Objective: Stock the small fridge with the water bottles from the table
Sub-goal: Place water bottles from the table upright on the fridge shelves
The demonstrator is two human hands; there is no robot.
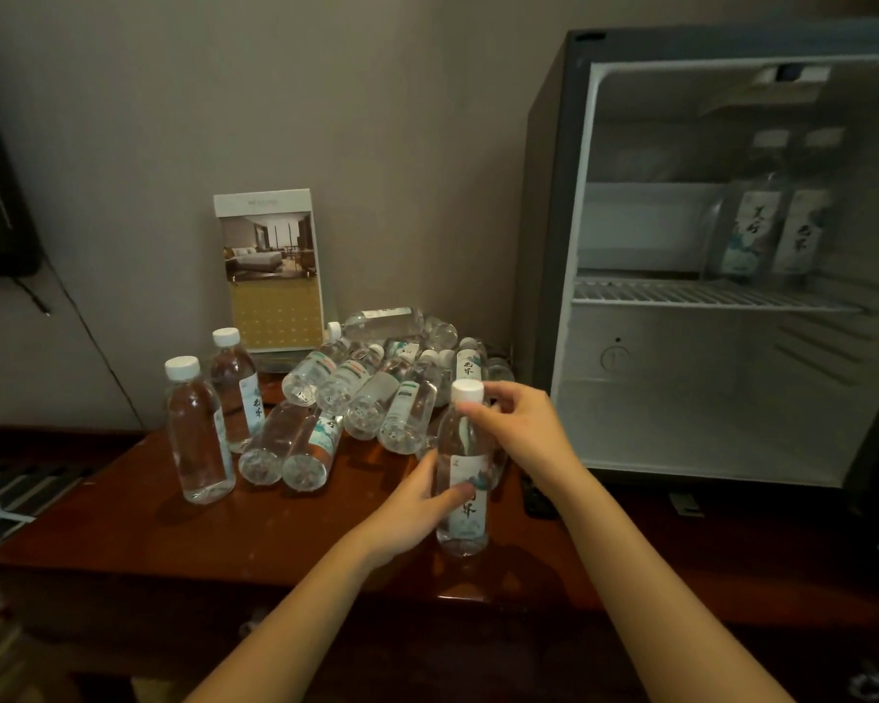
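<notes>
A person stands at a dark wooden worktop (224,530) with both hands on one upright water bottle (462,479) near the front edge. The left hand (417,504) wraps around the bottle's lower labelled half, thumb across the front. The right hand (518,423) pinches it at the neck, just under the white cap. Whether the base rests on the wood or is just lifted off it cannot be told.

Behind this bottle lies a heap of bottles (376,393), tumbled on their sides. A pair of upright bottles (196,433) stands to the left of the heap, and a display card (270,271) leans at the wall.

To the right the small fridge (554,246) sits on the same worktop with its inside open to view. Two stocked bottles (762,230) stand on the right side of its wire shelf (681,294); the space below the shelf looks bare.

This looks like the pick-up step for a third bottle, with most of the stocking left to do. The next move probably calls for carrying the bottle rightwards, keeping it upright, clearing the fridge's front frame, and setting it on the shelf beside the two there without knocking them
</notes>
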